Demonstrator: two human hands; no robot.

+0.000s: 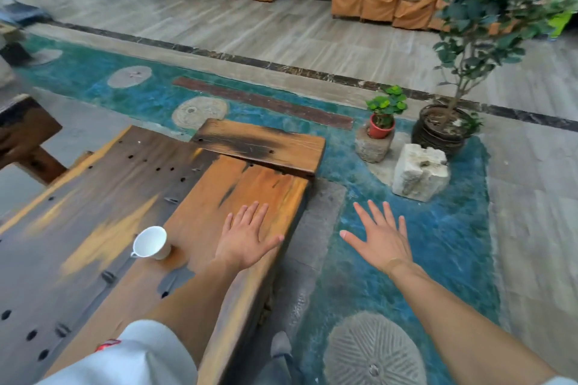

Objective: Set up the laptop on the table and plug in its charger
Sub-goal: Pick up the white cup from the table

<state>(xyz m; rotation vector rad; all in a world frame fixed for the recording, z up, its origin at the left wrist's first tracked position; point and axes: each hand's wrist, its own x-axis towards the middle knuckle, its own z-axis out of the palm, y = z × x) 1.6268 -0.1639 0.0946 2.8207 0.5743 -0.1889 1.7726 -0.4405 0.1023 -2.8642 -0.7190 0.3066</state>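
Observation:
A long wooden table of dark and orange planks fills the lower left. My left hand is spread flat, fingers straight, over the orange plank near the table's right edge. My right hand is spread open too, held over the blue floor to the right of the table, holding nothing. No laptop or charger is in view.
A white cup stands on the table left of my left hand. A raised wooden slab lies at the table's far end. A white stone block, a small red-potted plant and a large potted tree stand on the floor at right.

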